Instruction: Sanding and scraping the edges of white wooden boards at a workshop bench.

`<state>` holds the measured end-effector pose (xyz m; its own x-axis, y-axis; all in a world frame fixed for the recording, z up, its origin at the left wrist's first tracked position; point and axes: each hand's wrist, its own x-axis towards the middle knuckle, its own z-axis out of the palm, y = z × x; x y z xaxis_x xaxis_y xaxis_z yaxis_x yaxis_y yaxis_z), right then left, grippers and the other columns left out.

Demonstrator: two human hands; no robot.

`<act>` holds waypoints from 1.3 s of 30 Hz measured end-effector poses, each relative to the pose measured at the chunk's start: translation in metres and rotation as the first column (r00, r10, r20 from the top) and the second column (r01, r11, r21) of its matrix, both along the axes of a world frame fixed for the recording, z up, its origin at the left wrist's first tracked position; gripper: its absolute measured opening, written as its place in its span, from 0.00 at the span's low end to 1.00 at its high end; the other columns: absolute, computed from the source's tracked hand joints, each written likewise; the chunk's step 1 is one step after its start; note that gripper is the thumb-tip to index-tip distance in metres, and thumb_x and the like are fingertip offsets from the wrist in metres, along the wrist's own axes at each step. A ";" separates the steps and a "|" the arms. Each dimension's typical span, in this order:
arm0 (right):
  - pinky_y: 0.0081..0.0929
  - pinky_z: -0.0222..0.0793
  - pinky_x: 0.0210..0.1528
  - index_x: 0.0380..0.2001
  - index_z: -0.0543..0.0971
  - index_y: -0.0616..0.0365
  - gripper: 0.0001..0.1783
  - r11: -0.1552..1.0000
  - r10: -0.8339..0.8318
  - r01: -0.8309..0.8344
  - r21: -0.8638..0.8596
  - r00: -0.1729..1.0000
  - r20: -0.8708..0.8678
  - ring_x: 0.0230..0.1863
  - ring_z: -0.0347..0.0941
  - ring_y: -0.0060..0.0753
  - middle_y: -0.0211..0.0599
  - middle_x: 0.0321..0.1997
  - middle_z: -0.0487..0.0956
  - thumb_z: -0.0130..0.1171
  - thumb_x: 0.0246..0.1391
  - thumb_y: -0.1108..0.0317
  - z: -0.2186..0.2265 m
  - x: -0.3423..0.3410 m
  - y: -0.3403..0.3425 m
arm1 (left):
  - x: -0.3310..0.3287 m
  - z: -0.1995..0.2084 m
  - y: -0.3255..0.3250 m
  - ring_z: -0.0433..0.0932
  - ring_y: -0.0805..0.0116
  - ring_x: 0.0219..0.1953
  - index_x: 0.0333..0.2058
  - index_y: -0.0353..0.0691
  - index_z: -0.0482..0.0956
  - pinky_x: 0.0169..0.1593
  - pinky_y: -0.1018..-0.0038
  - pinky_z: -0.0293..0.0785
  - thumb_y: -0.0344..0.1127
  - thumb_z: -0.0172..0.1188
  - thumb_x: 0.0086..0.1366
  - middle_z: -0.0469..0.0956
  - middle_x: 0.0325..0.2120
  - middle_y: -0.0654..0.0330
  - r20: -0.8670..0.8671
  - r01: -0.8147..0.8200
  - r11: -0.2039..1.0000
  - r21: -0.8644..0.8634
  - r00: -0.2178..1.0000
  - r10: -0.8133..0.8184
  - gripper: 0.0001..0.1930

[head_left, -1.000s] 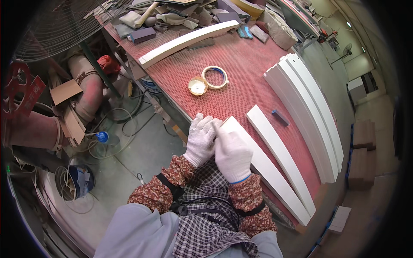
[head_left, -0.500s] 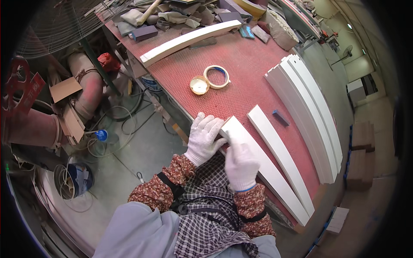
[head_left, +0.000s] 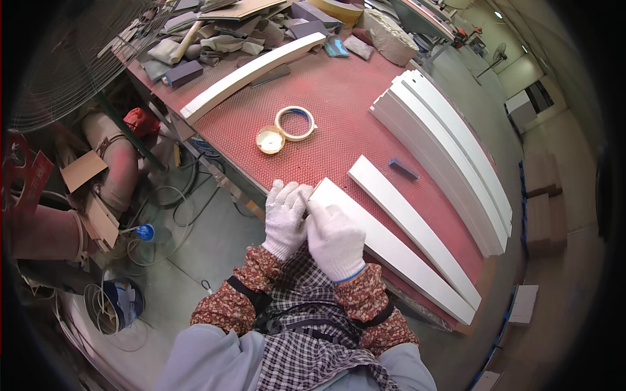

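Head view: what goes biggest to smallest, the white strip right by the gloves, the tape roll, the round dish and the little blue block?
1. That white strip, though partly covered
2. Tape roll
3. Round dish
4. Little blue block

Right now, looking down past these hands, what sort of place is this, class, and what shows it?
Probably a workshop for finishing parts: a red-topped workbench, a stack of curved white strips on it, and a wide, dusty elbow pipe nearby.
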<state>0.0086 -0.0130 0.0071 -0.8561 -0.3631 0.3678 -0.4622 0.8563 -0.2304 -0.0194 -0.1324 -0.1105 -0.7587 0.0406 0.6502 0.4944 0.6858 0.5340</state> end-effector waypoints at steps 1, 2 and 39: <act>0.39 0.77 0.31 0.55 0.83 0.49 0.19 0.992 -0.127 0.127 -0.023 0.992 -0.017 0.30 0.80 0.43 0.37 0.30 0.79 0.62 0.61 0.68 -0.003 -0.007 0.005 | 0.001 0.004 0.000 0.75 0.52 0.63 0.58 0.39 0.78 0.75 0.48 0.57 0.41 0.75 0.54 0.81 0.54 0.55 0.010 -0.010 1.000 0.005 1.000 0.010 0.32; 0.40 0.77 0.31 0.55 0.83 0.49 0.18 0.967 -0.254 0.252 -0.045 0.967 -0.033 0.30 0.81 0.43 0.38 0.30 0.79 0.61 0.61 0.68 -0.005 -0.013 0.011 | 0.002 0.008 0.001 0.74 0.52 0.62 0.57 0.39 0.78 0.74 0.47 0.58 0.42 0.77 0.51 0.80 0.53 0.55 0.019 -0.019 1.000 0.015 1.000 0.018 0.34; 0.49 0.75 0.59 0.54 0.82 0.47 0.19 0.772 -0.463 0.314 0.553 0.873 0.151 0.56 0.79 0.49 0.41 0.49 0.84 0.63 0.58 0.68 0.001 -0.140 0.234 | 0.002 0.011 -0.004 0.75 0.49 0.62 0.59 0.36 0.77 0.74 0.45 0.57 0.42 0.77 0.53 0.80 0.53 0.53 0.069 0.048 0.999 -0.002 0.996 -0.048 0.36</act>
<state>-0.1310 0.2214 0.0079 -0.9986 -0.0442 -0.0287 -0.0493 0.9755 0.2144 -0.0170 -0.1369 -0.0995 -0.7989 0.0803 0.5961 0.4888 0.6643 0.5655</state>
